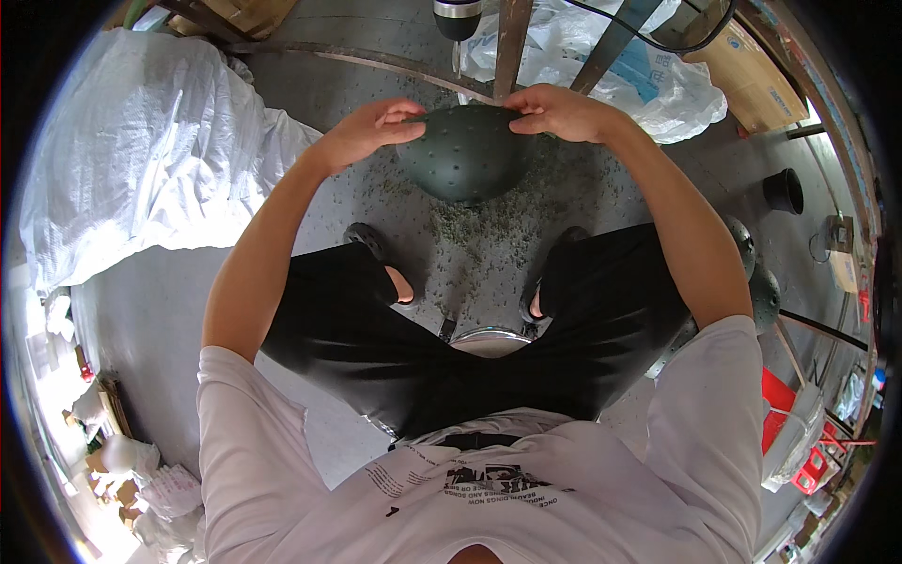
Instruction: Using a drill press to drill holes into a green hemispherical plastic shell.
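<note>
Dark green and covered in studs, the ball sits near 12 o'clock in the head view. Left hand grips its edge around 10 o'clock, right hand around 2, fingertips touching it. Looks like the holding-up-to-the-bit step, with the drill bit just off its 12; next move probably calls for steady, even pressure both sides, imo.

The head-worn fisheye looks down, close over the lap, at the floor.
</note>
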Motion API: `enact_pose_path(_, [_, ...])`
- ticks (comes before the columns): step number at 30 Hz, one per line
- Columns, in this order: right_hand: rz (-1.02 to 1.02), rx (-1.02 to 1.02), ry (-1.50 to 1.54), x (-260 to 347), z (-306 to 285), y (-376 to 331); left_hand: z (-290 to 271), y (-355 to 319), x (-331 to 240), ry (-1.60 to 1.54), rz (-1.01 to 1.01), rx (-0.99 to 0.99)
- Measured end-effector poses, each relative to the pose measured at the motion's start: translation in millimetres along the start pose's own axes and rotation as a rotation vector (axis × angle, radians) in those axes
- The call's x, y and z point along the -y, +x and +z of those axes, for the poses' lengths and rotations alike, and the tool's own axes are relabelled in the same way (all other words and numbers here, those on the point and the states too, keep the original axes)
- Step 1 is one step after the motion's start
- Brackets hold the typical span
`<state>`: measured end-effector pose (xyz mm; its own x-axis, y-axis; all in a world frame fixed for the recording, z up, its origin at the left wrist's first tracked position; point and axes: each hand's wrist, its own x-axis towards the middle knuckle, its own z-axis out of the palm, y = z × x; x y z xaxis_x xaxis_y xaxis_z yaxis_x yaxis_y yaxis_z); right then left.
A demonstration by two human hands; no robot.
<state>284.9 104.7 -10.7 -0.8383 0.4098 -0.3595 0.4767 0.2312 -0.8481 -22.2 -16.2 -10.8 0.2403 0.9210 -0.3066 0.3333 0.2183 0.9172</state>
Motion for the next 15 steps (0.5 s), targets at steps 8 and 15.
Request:
enact_pose_path(8, [-0.105, 0.019, -0.021, 15, 20, 15, 22, 14, -19, 0.444, 0.143, 0.061])
enact_pose_path(15, [0.047, -0.081, -0.210, -6, -1, 16, 4, 7, -6, 0.262, 0.075, -0.068])
